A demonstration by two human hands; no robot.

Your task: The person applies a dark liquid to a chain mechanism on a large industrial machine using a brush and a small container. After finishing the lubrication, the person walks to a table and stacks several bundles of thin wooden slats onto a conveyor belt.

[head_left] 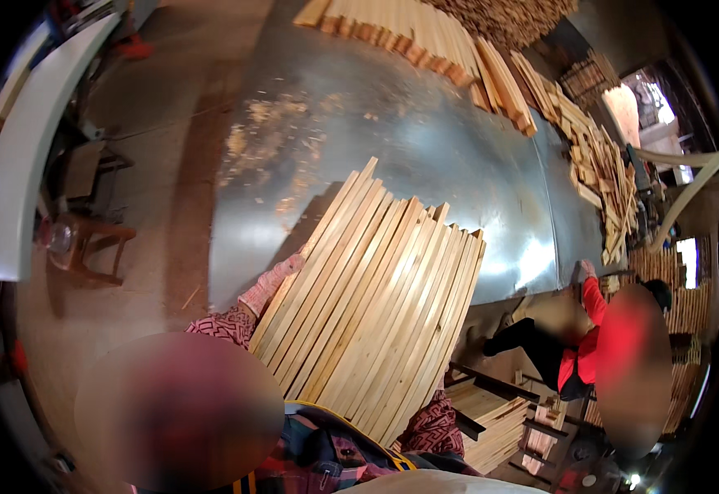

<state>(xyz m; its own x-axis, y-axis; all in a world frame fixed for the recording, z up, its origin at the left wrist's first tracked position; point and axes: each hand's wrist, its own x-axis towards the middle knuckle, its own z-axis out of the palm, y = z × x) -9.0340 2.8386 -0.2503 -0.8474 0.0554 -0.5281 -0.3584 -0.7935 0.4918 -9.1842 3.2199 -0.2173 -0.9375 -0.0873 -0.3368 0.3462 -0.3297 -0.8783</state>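
Observation:
A wide bundle of long, pale wooden strips (367, 305) lies side by side in front of my body, its far ends uneven and reaching over the metal table. My left hand (279, 278), in a pinkish work glove, is closed against the bundle's left edge. At its lower right edge, my right hand (441, 384) shows only as a sliver beside the patterned sleeve. The load hides its fingers, but the sleeve runs in close against the strips, which rest between both arms.
Wood shavings (273, 136) litter the metal table (425, 156). Stacked strips (409, 33) line its far edge, with a heap of offcuts (602, 173) to the right. A co-worker in red (594, 329) is beside the table's right end. A wooden stool (96, 247) stands left.

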